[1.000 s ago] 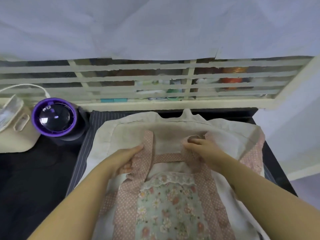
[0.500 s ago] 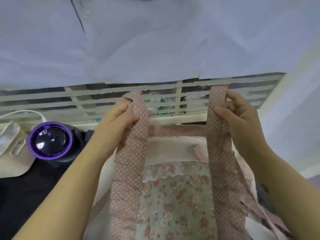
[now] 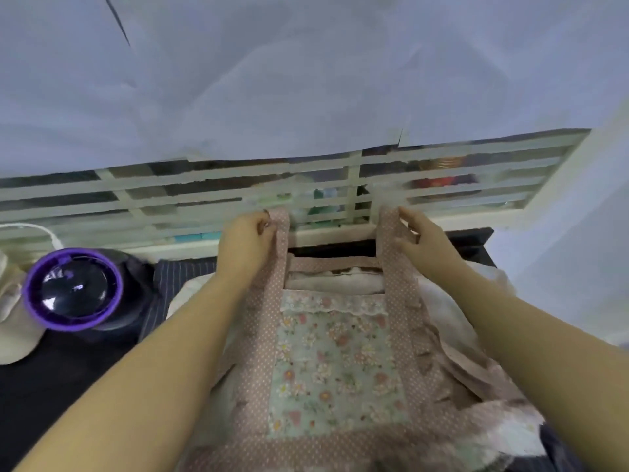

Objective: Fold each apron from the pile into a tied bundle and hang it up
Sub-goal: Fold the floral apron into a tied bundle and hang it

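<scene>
A pink polka-dot apron (image 3: pixel 335 362) with a pale floral front panel is stretched out in front of me, above the pile. My left hand (image 3: pixel 246 238) pinches the top of its left shoulder strap (image 3: pixel 277 253). My right hand (image 3: pixel 420 236) pinches the top of its right shoulder strap (image 3: pixel 391 247). Both straps are held up near the slatted window. A cream apron (image 3: pixel 333 281) lies underneath, and a dark striped one (image 3: pixel 177 277) shows at the pile's left edge.
A purple-rimmed round appliance (image 3: pixel 73 289) sits on the dark table (image 3: pixel 51 376) at the left, beside a cream object (image 3: pixel 13 321). A slatted window frame (image 3: pixel 204 199) runs across behind, with pale paper above it. A white wall (image 3: pixel 578 233) stands to the right.
Both hands took hold of the pink apron's straps on the pile and lifted them up and away from me. The apron's front panel is now raised and stretched out.
</scene>
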